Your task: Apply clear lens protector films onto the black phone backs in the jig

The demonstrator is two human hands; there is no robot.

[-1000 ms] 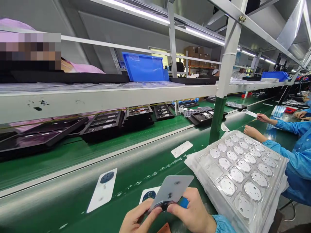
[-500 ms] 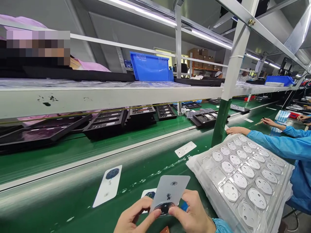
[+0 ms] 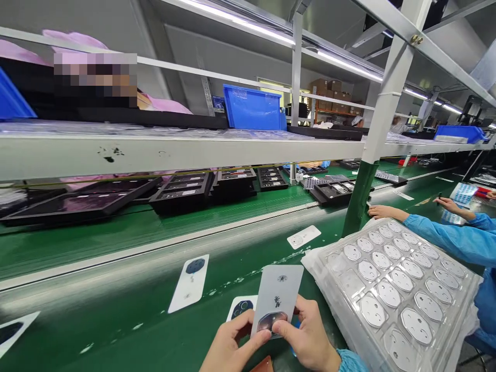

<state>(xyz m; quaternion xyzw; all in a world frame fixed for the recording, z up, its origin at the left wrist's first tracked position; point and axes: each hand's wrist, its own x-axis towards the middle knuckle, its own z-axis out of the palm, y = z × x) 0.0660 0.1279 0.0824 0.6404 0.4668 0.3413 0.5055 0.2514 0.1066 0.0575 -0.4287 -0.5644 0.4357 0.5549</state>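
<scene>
A pale phone back panel (image 3: 279, 292) with a dark glossy rounded piece (image 3: 271, 320) at its near end is held up between my two hands. My left hand (image 3: 236, 341) pinches its lower left edge, thumb in front. My right hand (image 3: 310, 333) grips the right side, its thumb pressed on the glossy piece. Behind my left fingers, a white panel with dark camera rings (image 3: 242, 307) lies partly hidden. Another white panel with a dark round patch (image 3: 189, 284) rests to the left. At the bottom edge shows a brown object (image 3: 263, 365), mostly cut off.
To the right, a clear tray of white discs (image 3: 403, 281) sits on wrapping. A green-and-white post (image 3: 362, 194) stands behind it. Black trays (image 3: 182, 191) line the green bench beneath a white shelf (image 3: 217, 155). A co-worker's blue sleeve (image 3: 445, 237) reaches in from the right.
The view has swung left, so things sit farther right in it. The panel is tipped more upright, and my right thumb has moved onto the middle of the glossy piece.
</scene>
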